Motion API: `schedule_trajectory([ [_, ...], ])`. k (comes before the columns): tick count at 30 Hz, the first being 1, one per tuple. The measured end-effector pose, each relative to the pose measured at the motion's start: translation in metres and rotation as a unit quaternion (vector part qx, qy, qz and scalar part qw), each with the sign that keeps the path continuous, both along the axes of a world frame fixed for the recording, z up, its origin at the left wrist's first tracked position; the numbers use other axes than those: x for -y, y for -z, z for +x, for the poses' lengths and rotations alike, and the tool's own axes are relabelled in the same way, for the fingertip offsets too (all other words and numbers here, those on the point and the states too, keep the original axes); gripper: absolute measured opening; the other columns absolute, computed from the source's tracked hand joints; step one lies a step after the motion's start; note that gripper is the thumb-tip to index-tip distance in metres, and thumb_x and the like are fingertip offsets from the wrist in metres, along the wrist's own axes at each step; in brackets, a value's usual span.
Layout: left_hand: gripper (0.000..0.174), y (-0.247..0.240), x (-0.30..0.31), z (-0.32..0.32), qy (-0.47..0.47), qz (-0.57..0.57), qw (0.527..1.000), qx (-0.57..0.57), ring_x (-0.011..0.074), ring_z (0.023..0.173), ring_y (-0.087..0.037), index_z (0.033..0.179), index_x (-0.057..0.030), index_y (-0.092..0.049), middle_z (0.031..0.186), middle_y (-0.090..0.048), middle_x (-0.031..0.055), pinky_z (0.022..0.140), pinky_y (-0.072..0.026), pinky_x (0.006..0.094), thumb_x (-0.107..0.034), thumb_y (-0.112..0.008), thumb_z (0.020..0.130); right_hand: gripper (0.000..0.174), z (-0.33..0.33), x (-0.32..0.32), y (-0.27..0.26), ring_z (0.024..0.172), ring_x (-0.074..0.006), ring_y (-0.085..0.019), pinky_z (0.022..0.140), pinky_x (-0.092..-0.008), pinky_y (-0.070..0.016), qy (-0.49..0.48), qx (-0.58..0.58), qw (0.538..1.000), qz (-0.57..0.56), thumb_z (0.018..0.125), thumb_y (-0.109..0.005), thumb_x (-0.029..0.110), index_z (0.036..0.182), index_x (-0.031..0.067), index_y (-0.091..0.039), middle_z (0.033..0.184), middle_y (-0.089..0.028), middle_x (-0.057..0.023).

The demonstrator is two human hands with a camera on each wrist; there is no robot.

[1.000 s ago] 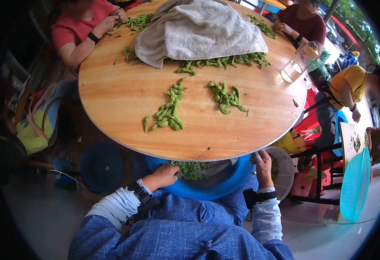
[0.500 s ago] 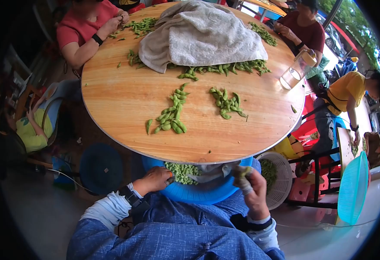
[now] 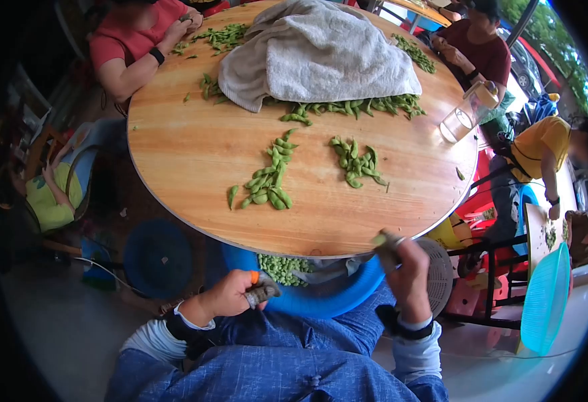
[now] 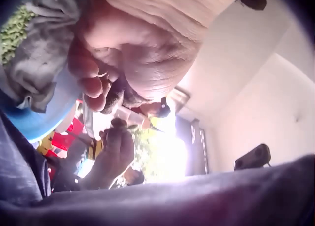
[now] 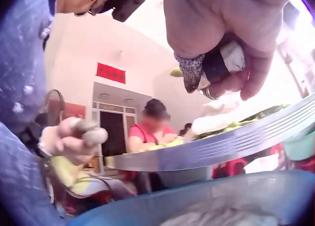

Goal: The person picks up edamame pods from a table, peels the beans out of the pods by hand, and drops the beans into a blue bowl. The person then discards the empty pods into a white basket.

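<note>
Where the near edge of a round wooden table (image 3: 207, 154) overhangs a blue basin (image 3: 321, 305), a seated person in blue works with both hands. The left hand (image 3: 230, 295), at the basin's near left side, has its fingers bent inward, one circled by an orange band and another covered in grey wrapping; whether it grips anything, I cannot tell. The right hand (image 3: 408, 278), raised at the table's near right edge, is closed, pinching a green pod (image 5: 175, 72) whose tip pokes out beside its wrapped digits. Inside the basin lie shelled green beans (image 3: 282, 269), with a grey cloth (image 3: 331, 270) to their right. On the tabletop, a long cluster of pods (image 3: 267, 184) sits left of a smaller cluster (image 3: 358, 163). Beyond them, a pale towel (image 3: 327, 60) covers a mound, more pods (image 3: 347, 108) showing along its near edge. A clear jar (image 3: 458, 124) stands at the right. Two people sit at the far side, one in red (image 3: 133, 40) at left, one in maroon (image 3: 482, 53) at right. A white basket (image 3: 438, 268) is right of the basin.
</note>
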State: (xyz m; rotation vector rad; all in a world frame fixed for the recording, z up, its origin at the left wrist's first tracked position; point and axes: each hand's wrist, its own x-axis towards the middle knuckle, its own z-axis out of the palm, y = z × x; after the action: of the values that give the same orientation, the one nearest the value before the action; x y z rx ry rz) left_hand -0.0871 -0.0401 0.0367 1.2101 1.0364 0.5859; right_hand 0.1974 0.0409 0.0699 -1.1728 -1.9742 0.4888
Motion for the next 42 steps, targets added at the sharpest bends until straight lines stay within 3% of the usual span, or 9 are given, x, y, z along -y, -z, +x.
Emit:
schedule_trajectory([
  [1,0.013,-0.015,-0.007,0.009,0.010,-0.055,0.998,0.036,0.0062,0.056,-0.051,0.087,-0.0020,-0.058,0.064,-0.057,0.0017,0.049,-0.0410,0.0188,-0.009,-0.048,0.085,0.019,-0.005,0.009,-0.002,0.062,-0.0219,-0.057,0.056,-0.0285,-0.0454,-0.038,0.043,0.998,-0.010,0.072,-0.061,0.001,0.091,-0.0005,-0.060,0.071,-0.058,-0.0105],
  [3,0.015,-0.023,-0.027,0.026,0.032,-0.076,0.996,0.027,0.0055,0.054,-0.050,0.084,-0.0030,-0.057,0.064,-0.057,0.0019,0.047,-0.0393,0.0186,-0.009,-0.044,0.086,0.026,-0.019,0.018,-0.005,0.063,-0.0274,-0.056,0.056,-0.0326,-0.0462,-0.102,0.098,0.990,0.011,0.063,-0.065,0.002,0.089,0.0009,-0.060,0.071,-0.056,-0.0114],
  [7,0.017,-0.034,-0.052,0.050,0.084,-0.120,0.988,0.050,0.0040,0.052,-0.044,0.079,-0.0050,-0.054,0.061,-0.053,0.0000,0.045,-0.0349,0.0179,-0.010,-0.039,0.086,0.035,-0.032,0.020,-0.005,0.066,-0.0271,-0.055,0.055,-0.0353,-0.0464,-0.176,0.142,0.972,0.056,0.050,-0.063,0.003,0.084,0.0029,-0.057,0.076,-0.056,-0.0107],
  [10,0.014,-0.025,-0.058,0.059,0.090,-0.065,0.993,0.050,0.0043,0.052,-0.042,0.079,-0.0051,-0.052,0.060,-0.049,-0.0021,0.047,-0.0332,0.0183,-0.008,-0.040,0.086,0.033,-0.029,0.020,-0.014,0.070,-0.0221,-0.057,0.057,-0.0320,-0.0468,-0.150,0.185,0.971,0.024,0.058,-0.064,0.002,0.090,0.0014,-0.057,0.076,-0.057,-0.0094],
  [13,0.009,-0.022,-0.056,0.058,0.035,-0.036,0.992,0.115,0.0062,0.055,-0.041,0.080,-0.0022,-0.052,0.059,-0.045,-0.0016,0.048,-0.0313,0.0210,-0.002,-0.043,0.081,0.028,-0.029,0.028,-0.014,0.075,-0.0137,-0.057,0.063,-0.0268,-0.0456,-0.036,-0.080,0.971,-0.223,0.070,-0.064,0.005,0.096,-0.0006,-0.057,0.081,-0.060,-0.0047],
  [16,0.008,-0.029,-0.050,0.060,0.015,0.016,0.998,0.060,0.0063,0.061,-0.046,0.087,-0.0005,-0.055,0.065,-0.052,-0.0003,0.054,-0.0367,0.0210,-0.003,-0.049,0.081,0.026,-0.027,0.031,-0.004,0.078,-0.0090,-0.053,0.069,-0.0231,-0.0427,-0.105,-0.372,0.830,-0.402,0.079,-0.061,0.011,0.102,-0.0015,-0.056,0.088,-0.060,-0.0009],
  [17,0.007,-0.032,-0.049,0.062,0.006,0.041,0.996,0.076,0.0054,0.062,-0.046,0.087,-0.0005,-0.055,0.067,-0.052,-0.0008,0.055,-0.0367,0.0200,-0.004,-0.051,0.082,0.025,-0.025,0.031,-0.001,0.087,-0.0096,-0.054,0.079,-0.0239,-0.0426,-0.142,-0.379,0.814,-0.417,0.083,-0.055,0.010,0.104,-0.0047,-0.053,0.097,-0.059,-0.0045],
  [24,0.011,-0.028,-0.050,0.062,0.026,0.112,0.990,0.077,0.0049,0.073,-0.046,0.089,0.0020,-0.056,0.079,-0.055,-0.0023,0.066,-0.0386,0.0195,-0.007,-0.054,0.084,0.023,-0.032,0.034,0.004,0.087,-0.0094,-0.054,0.079,-0.0235,-0.0421,-0.180,-0.436,0.754,-0.457,0.083,-0.055,0.010,0.102,-0.0032,-0.055,0.095,-0.059,-0.0037],
  [42,0.021,-0.015,-0.058,0.056,0.127,0.037,0.986,0.100,0.0066,0.086,-0.047,0.099,0.0026,-0.055,0.092,-0.055,-0.0011,0.076,-0.0389,0.0231,-0.013,-0.050,0.086,0.023,-0.036,0.032,0.007,0.088,-0.0097,-0.054,0.080,-0.0238,-0.0418,-0.168,-0.419,0.751,-0.482,0.082,-0.055,0.008,0.103,-0.0025,-0.054,0.097,-0.059,-0.0030],
])
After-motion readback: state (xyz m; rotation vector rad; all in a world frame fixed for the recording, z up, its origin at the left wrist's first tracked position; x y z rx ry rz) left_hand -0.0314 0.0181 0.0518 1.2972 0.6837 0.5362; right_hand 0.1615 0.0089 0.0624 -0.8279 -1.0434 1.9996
